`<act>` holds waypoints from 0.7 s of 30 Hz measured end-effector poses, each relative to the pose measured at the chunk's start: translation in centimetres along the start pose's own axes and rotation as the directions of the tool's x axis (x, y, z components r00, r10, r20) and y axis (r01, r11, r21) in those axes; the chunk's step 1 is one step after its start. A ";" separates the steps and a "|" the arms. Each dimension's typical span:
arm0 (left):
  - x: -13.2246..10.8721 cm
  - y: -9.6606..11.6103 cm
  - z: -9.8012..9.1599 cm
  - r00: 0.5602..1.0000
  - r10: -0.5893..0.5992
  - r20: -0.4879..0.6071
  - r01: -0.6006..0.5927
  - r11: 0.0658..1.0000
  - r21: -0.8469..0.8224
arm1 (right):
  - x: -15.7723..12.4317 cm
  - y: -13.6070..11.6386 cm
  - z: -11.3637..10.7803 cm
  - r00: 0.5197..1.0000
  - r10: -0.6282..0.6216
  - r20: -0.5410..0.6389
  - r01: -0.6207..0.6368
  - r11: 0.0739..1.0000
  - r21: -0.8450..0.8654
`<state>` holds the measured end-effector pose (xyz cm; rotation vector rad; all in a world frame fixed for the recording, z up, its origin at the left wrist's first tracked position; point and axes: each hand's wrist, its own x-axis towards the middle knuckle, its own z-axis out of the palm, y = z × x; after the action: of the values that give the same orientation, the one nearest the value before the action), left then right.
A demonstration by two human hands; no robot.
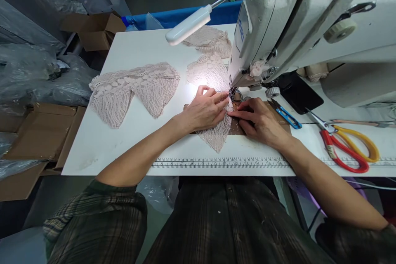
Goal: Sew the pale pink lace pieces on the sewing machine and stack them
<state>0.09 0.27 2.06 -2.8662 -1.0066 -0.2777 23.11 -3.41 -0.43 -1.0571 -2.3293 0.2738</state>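
Observation:
A pale pink lace piece point(218, 134) lies under the needle and presser foot point(232, 92) of a white sewing machine point(262, 20), its pointed end hanging toward me. My left hand point(208, 108) rests flat on the lace, fingers stretched out toward the foot. At the lace's right edge, my right hand point(255, 119) pinches the border with its fingertips, just in front of the needle. The exact grip of its thumb is partly hidden. Beneath both hands is a brown plate point(238, 128). More of the lace point(207, 68) spreads behind the foot in bright lamp light.
Folded lace point(136, 86) lies on the white table point(123, 148) at left. To the right are blue thread snips point(287, 116), red and yellow scissors point(349, 144) and a black phone point(301, 90). A lamp point(188, 25) hangs overhead; a ruler tape point(213, 163) lines the front edge. Cardboard boxes point(43, 128) stand left.

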 end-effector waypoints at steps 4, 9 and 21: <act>0.0 -0.1 0.0 1.000 0.005 -0.003 -0.006 1.000 -0.018 | -0.1 0.1 0.0 1.000 -0.014 -0.009 0.014 1.000 0.008; -0.3 -0.1 0.5 1.000 -0.013 -0.023 0.012 0.998 -0.067 | -0.2 0.3 0.1 1.000 -0.016 -0.011 0.016 1.000 0.022; -0.5 0.5 1.4 0.994 -0.056 -0.099 0.053 0.998 -0.034 | -0.2 0.2 -0.1 0.999 -0.005 0.033 0.005 1.000 -0.005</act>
<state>0.19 -0.20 0.55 -2.8231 -1.0729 -0.4397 23.44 -3.43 -0.55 -1.0571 -2.3627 0.2852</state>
